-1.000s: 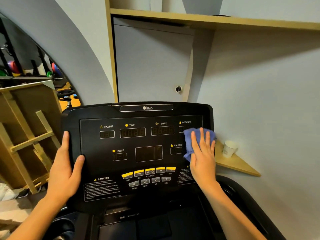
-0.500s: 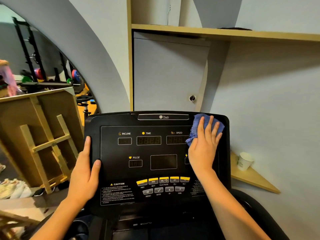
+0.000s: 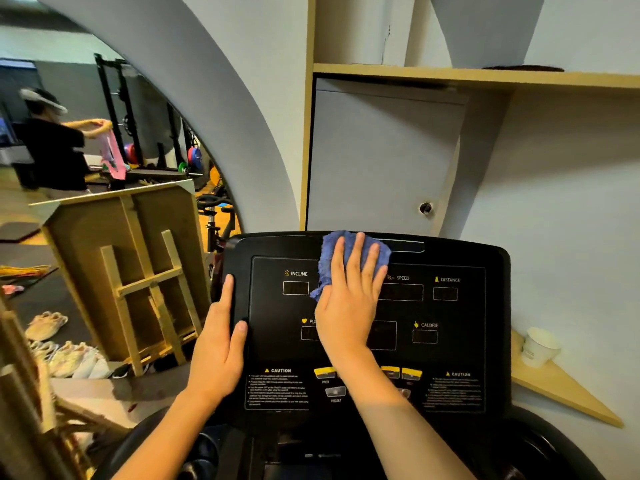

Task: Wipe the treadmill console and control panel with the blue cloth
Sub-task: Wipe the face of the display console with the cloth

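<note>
Grey wall behind console (image 3: 491, 306) | labels INCLINE, SPEED, DISTANCE, CALORIE, CAUTION | my right hand (image 3: 349, 299) flat, fingers spread on blue cloth (image 3: 332, 251) | left hand (image 3: 218, 344) gripping console edge

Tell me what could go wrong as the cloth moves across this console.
The right hand presses the blue cloth flat near the top; its forearm lies over the yellow buttons and might press one. A wide sweep rightward could knock the paper cup off its small shelf.

Time readout and half the yellow buttons (image 3: 401, 372) hidden under right hand (image 3: 346, 299); caution print (image 3: 277, 388) perhaps too blurred to read.
</note>
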Demonstrator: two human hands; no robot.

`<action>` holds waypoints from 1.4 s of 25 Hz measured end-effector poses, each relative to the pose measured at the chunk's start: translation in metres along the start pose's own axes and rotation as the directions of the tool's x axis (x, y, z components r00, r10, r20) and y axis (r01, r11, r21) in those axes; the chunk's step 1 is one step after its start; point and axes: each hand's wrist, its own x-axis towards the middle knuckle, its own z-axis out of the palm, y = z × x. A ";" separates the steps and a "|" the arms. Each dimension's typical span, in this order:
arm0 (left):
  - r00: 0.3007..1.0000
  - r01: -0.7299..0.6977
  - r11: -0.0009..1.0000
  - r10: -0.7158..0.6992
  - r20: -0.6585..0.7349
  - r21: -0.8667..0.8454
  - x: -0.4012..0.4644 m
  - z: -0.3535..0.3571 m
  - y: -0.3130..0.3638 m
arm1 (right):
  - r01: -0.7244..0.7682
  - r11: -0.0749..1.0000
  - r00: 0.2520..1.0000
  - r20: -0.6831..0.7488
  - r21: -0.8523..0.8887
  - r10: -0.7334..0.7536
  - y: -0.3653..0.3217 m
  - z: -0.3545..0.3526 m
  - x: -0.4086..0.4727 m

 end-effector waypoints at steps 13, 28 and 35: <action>1.000 0.012 0.999 -0.013 -0.008 -0.040 0.001 0.004 -0.011 | 0.340 0.939 0.933 0.105 0.045 -0.343 -0.075 0.019 -0.036; 0.999 0.036 0.998 -0.035 0.033 -0.047 0.001 0.004 -0.014 | 0.333 0.942 0.908 0.260 0.032 -0.330 -0.063 0.020 -0.120; 0.999 0.025 0.998 -0.023 0.039 -0.051 -0.001 0.003 -0.007 | 0.344 0.939 0.896 0.308 -0.025 -0.320 -0.029 0.021 -0.149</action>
